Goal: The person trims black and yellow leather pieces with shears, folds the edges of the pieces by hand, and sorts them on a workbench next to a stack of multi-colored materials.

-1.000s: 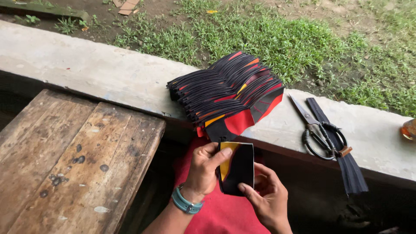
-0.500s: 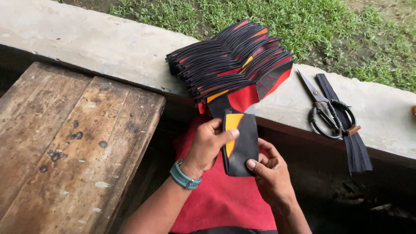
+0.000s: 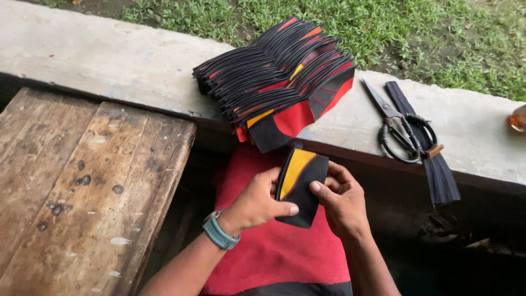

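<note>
Outdoors, beside a long concrete ledge (image 3: 109, 60) with grass (image 3: 383, 33) behind. At far left, a worn wooden surface (image 3: 82, 186), stained and spotted. Just right of it, low in the middle, the left hand (image 3: 257, 203) with a teal wristband (image 3: 220, 234), fingers curled and closed on a black piece with a yellow stripe (image 3: 298, 183): thumb pressed across its lower front, other fingers hidden behind its left edge. Held upright and slightly tilted between both hands, above a red cloth (image 3: 274, 257) spread below. Directly above, on the ledge, a fanned stack of black, red and yellow pieces (image 3: 274, 77), lower end hanging over the ledge's front lip. Right of the held piece, the right hand (image 3: 342, 203), thumb tip touching its right face, remaining fingers folded behind the right edge, so gripped from both sides. Farther right on the ledge, black-handled scissors (image 3: 400, 123) lying across a dark strip (image 3: 424, 148). At far right edge, an amber object (image 3: 518, 118), too cropped to identify.
</note>
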